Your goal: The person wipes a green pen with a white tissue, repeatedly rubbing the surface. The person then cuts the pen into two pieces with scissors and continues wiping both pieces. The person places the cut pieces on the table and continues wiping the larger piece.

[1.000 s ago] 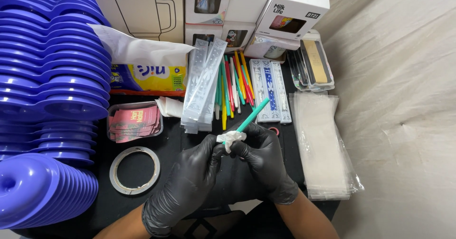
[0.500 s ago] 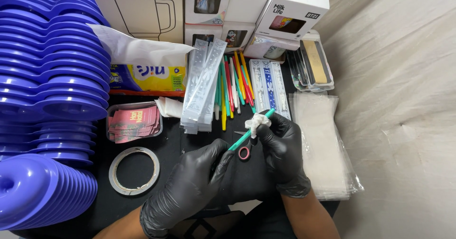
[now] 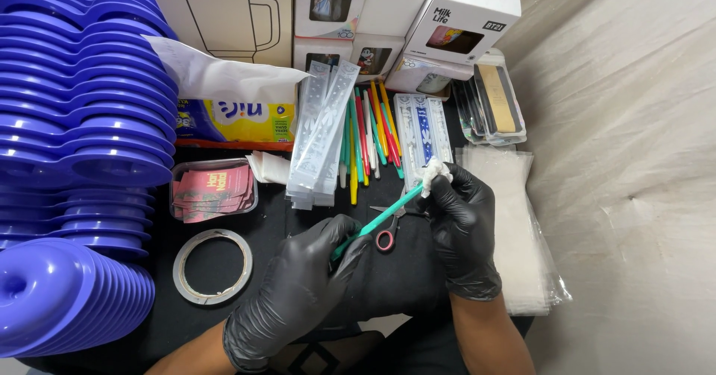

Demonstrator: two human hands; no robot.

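Black cloth covers the crowded work table (image 3: 418, 278) you are looking down on, with pale sheeting hanging to its right. Over its middle you hold a slim teal plastic stick (image 3: 380, 222) slanting up to the right. Your left hand (image 3: 298, 293), in a black glove, pinches its lower end between thumb and fingertips. Your right hand (image 3: 462, 226), gloved the same, closes its fingers on a small white wad (image 3: 434, 174) wrapped round the upper tip. The stick looks light, stiff and rather smooth, so gripping both ends, as you do, seems the safest hold; the wad looks soft. Under the stick lie small scissors with red handles (image 3: 386, 233). Beyond them are a spread of coloured sticks (image 3: 365, 133) and a pile of clear sleeves (image 3: 321, 136). A roll of tape (image 3: 212, 265) lies to the left, beside stacks of blue plastic lids (image 3: 82, 121).
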